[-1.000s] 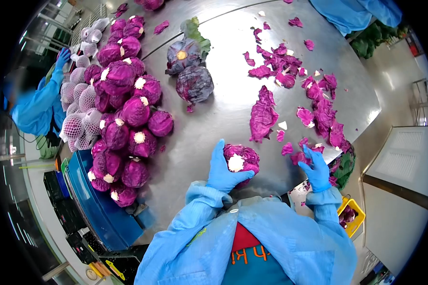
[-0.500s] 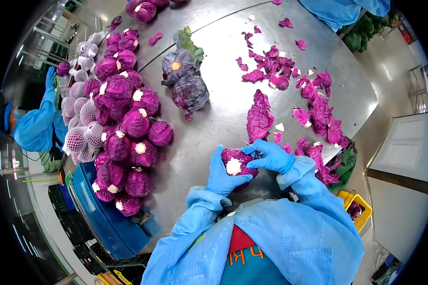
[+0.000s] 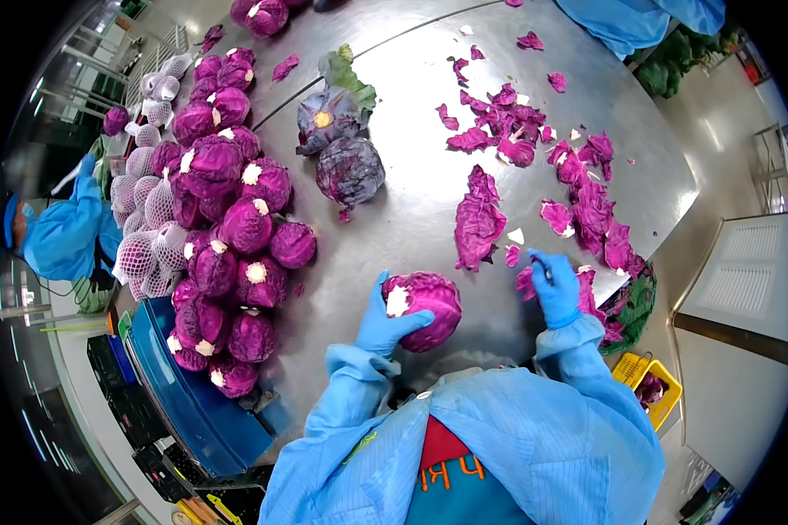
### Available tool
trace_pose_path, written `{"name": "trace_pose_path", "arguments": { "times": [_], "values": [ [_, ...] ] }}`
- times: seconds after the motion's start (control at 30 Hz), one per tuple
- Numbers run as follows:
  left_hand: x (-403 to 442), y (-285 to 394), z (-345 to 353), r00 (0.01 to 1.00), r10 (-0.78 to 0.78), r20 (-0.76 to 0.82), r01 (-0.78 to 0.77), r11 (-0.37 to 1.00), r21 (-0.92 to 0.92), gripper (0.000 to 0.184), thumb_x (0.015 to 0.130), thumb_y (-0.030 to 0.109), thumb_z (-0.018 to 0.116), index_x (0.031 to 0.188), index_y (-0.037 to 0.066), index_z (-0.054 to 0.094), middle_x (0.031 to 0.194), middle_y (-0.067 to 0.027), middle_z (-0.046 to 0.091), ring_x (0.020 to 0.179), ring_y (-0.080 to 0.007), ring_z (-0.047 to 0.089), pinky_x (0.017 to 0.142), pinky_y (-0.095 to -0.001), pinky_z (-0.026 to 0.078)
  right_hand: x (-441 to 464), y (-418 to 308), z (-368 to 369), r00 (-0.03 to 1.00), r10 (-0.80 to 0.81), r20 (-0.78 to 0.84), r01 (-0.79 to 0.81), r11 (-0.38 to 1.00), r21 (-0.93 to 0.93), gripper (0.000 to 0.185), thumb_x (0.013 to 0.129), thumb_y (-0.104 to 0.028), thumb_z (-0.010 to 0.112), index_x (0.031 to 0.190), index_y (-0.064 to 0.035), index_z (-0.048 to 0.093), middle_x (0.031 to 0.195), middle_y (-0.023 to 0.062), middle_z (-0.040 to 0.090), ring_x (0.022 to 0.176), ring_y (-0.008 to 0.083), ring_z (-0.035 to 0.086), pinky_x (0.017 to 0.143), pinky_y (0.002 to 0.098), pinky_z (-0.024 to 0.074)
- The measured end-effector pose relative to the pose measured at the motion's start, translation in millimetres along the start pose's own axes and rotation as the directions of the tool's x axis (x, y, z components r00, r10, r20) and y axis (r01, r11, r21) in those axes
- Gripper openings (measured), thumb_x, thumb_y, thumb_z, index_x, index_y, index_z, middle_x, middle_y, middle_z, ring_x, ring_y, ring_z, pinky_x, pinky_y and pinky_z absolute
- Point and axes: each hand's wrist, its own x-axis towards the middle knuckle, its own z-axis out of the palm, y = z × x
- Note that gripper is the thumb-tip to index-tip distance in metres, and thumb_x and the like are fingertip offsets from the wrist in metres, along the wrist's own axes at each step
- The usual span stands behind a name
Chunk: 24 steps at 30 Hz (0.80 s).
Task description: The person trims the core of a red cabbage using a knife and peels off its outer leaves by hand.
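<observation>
A purple cabbage [image 3: 431, 308] is gripped in my gloved left hand [image 3: 389, 322], its white cut stem turned to the left. My gloved right hand [image 3: 553, 287] is apart from it on the right, fingers curled beside some loose purple leaves [image 3: 526, 283]; what they hold, if anything, is too small to tell. A large loose leaf [image 3: 479, 219] lies on the metal table beyond my hands. Left of my left hand, trimmed purple cabbages [image 3: 247, 226] are piled up.
Two darker cabbages [image 3: 350, 171] sit on the metal table [image 3: 394, 229]. Netted cabbages [image 3: 137, 254] line its left side, near a co-worker [image 3: 63, 232]. A blue bin [image 3: 193, 407] stands lower left, a yellow crate [image 3: 665, 398] lower right. More leaves [image 3: 591, 210] lie on the right.
My right hand came to the cabbage, then moved off to the right. The cabbage in my left hand has shifted slightly left and turned, showing more of its purple side.
</observation>
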Motion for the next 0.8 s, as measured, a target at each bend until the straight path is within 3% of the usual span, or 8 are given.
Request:
{"name": "trace_pose_path", "arguments": {
  "times": [0.1,0.17,0.23,0.3,0.33,0.5,0.7,0.8],
  "values": [
    [-4.1,-17.1,-13.7,0.988,0.118,0.101,-0.116,0.993,-0.024,0.129,0.052,0.022,0.095,0.149,-0.003,0.014,0.138,-0.0158,0.043,0.127,-0.0265,0.046,0.109,-0.0394,0.037,3.1,38.2,10.0,0.987,0.109,-0.115,-0.107,0.994,0.02,0.045,0.086,-0.024,0.071,0.128,-0.0137,0.058,0.083,0.0051,0.059,0.071,0.0172,0.057,0.067,0.029,0.0488],
    [-12.5,-26.0,-16.2,0.974,0.188,0.129,-0.189,0.982,-0.004,0.129,0.052,0.021,0.096,0.15,-0.001,0.014,0.14,-0.0152,0.041,0.129,-0.0264,0.044,0.11,-0.0394,0.036,10.5,-22.5,-1.5,0.987,0.147,-0.069,-0.147,0.989,0.011,0.053,0.084,-0.027,0.073,0.132,-0.0129,0.054,0.083,0.005,0.059,0.071,0.0166,0.057,0.068,0.0294,0.0487],
    [-15.7,-38.8,-20.3,0.942,0.288,0.17,-0.301,0.952,0.058,0.13,0.052,0.021,0.096,0.15,0.001,0.013,0.144,-0.0151,0.036,0.131,-0.0265,0.041,0.111,-0.0394,0.035,-8.1,-38.6,22.3,0.882,0.238,0.407,-0.412,0.809,0.419,0.075,0.076,-0.033,0.081,0.138,-0.006,0.047,0.085,0.0048,0.063,0.078,0.0129,0.059,0.075,0.0276,0.0494],
    [-22.0,-39.6,-19.5,0.943,0.282,0.176,-0.301,0.949,0.092,0.131,0.052,0.021,0.096,0.151,0.001,0.012,0.144,-0.0153,0.036,0.132,-0.0265,0.04,0.111,-0.0395,0.034,-22.1,-79.5,28.4,0.649,0.251,0.718,-0.619,0.723,0.307,0.087,0.068,-0.033,0.088,0.139,-0.0033,0.046,0.088,0.0032,0.063,0.08,0.0118,0.059,0.078,0.0267,0.0493],
    [-25.1,-36.1,-17.7,0.944,0.281,0.173,-0.302,0.947,0.108,0.131,0.053,0.022,0.096,0.151,0.001,0.011,0.144,-0.0154,0.035,0.132,-0.0265,0.04,0.111,-0.0396,0.034,-27.3,-95.1,31.5,0.65,0.203,0.732,-0.559,0.781,0.279,0.077,0.07,-0.018,0.087,0.137,-0.0084,0.05,0.088,-0.0001,0.059,0.079,0.0085,0.053,0.074,0.0253,0.0482],
    [-39.9,-30.6,-4.9,0.991,0.132,-0.021,-0.134,0.987,-0.086,0.124,0.058,0.015,0.093,0.151,0.001,0.013,0.14,-0.0169,0.041,0.126,-0.0265,0.047,0.108,-0.0383,0.039,-40.1,-84.5,45.2,0.62,0.141,0.772,-0.634,0.669,0.387,0.071,0.074,-0.029,0.083,0.135,-0.008,0.053,0.088,0.0009,0.06,0.076,0.0106,0.053,0.074,0.026,0.0482],
    [-39.6,-30.5,6.0,0.985,0.072,-0.157,-0.074,0.997,-0.008,0.116,0.059,0.015,0.093,0.149,0.0,0.021,0.135,-0.0175,0.047,0.12,-0.0252,0.052,0.102,-0.0364,0.045,-52.2,-83.8,40.6,0.799,0.034,0.6,-0.31,0.878,0.364,0.057,0.084,-0.03,0.073,0.133,-0.0082,0.055,0.099,0.0093,0.068,0.085,0.0139,0.065,0.078,0.03,0.0526],
    [-40.4,-30.8,6.9,0.982,0.08,-0.17,-0.071,0.996,0.054,0.116,0.058,0.016,0.093,0.148,0.0,0.022,0.134,-0.0175,0.048,0.119,-0.0247,0.052,0.102,-0.0359,0.044,-64.5,-86.8,45.9,0.891,-0.068,0.448,-0.009,0.986,0.167,0.047,0.084,-0.025,0.071,0.127,-0.0101,0.059,0.099,0.0128,0.068,0.083,0.0207,0.069,0.073,0.0339,0.0548]
  ]
}}
